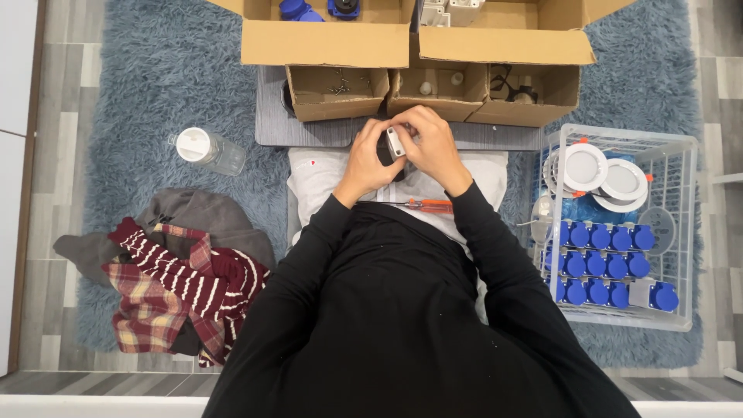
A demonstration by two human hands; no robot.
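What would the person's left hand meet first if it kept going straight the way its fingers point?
The left hand points up and slightly right, so it would probably meet the middle small cardboard box first, past the small white part it holds. Depth is unclear from above.

— What lay around you on that blue-grey rug?

— A clear bottle with a white cap on its side, and a heap of striped and plaid clothes.

— And beside you?

— A white wire basket held rows of blue caps and round white discs, lamp fittings perhaps. Cardboard boxes stood ahead.
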